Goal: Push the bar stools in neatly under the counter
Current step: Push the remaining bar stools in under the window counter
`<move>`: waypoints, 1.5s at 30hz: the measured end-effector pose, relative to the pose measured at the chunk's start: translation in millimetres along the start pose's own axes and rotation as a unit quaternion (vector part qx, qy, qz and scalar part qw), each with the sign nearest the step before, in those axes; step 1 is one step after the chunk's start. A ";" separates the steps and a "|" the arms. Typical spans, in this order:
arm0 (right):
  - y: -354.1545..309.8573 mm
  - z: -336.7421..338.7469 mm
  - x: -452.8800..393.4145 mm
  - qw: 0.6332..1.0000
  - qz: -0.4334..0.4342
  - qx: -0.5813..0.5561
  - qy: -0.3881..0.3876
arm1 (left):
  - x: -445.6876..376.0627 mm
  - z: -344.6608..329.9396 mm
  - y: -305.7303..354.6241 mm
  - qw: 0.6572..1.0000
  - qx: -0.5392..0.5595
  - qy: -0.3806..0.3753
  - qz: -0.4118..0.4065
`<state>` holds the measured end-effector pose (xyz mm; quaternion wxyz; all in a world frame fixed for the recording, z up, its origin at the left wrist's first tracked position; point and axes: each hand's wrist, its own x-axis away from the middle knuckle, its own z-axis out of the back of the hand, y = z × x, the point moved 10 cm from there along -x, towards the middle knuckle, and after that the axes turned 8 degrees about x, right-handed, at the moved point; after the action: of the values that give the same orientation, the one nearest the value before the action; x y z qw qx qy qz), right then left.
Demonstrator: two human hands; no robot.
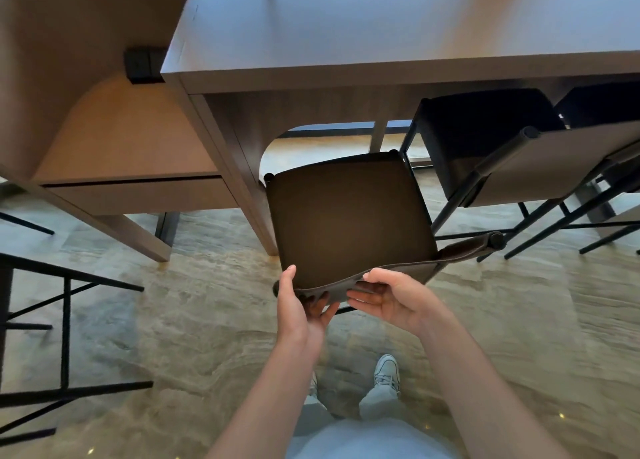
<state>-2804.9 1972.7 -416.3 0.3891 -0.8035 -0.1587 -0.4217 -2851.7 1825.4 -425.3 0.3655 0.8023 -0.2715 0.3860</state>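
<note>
Feet: two pale sneakers (386, 375) stand on the marbled floor (194, 337), directly below the hands, under light trouser legs.
Left hand: the left hand (299, 311) holds the near-left end of the stool's backrest, thumb up over the top edge on the seat side, fingers curled round the outer face beneath.
Right hand: the right hand (388, 299) holds the same backrest just to the right, thumb lying along the top edge, fingers cupped under and against the outer face, palm turned up.
Backrest: the low strap backrest (446, 256) runs from the hands up to the right, ending at a round black post cap.
Held stool: the dark-seated bar stool (346, 219) lies straight ahead of both hands; its far edge is just beneath the counter's front edge, most of the seat out in the open.
Position: the stool stands beside the counter's end panel (239, 168), its left front corner close to that panel.
Side frame: a black metal frame (65, 320) stands at the left edge, well apart from the hands.
Neighbouring stools: a second bar stool (485, 140) to the right sits with its seat under the counter, and another shows beyond it at the frame's edge.
Counter: the wooden counter (381, 26) spans the top.
Far left: a pale rounded chair back (79, 43) stands beside the counter's left end.
</note>
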 end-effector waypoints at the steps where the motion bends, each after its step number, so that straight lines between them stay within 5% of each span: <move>1: 2.7 -10.0 -0.9 1.000 0.009 -0.018 0.004 | -0.9 1.4 6.0 1.000 0.007 -0.012 0.015; 7: -1.3 -16.1 5.2 0.986 0.044 -0.143 0.070 | 0.4 9.3 14.1 0.997 -0.022 -0.026 0.073; 14: -27.1 13.6 17.7 0.968 0.078 -0.154 0.181 | 3.8 2.5 16.6 0.996 -0.013 -0.044 0.075; 45: -37.0 30.7 6.1 0.976 0.043 -0.063 0.202 | -14.8 -0.3 9.4 0.986 0.080 -0.042 0.142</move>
<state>-2805.9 2019.5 -403.7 0.3793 -0.7307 -0.0150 -0.5675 -2866.9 1822.4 -433.7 0.2301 0.7978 -0.3661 0.4201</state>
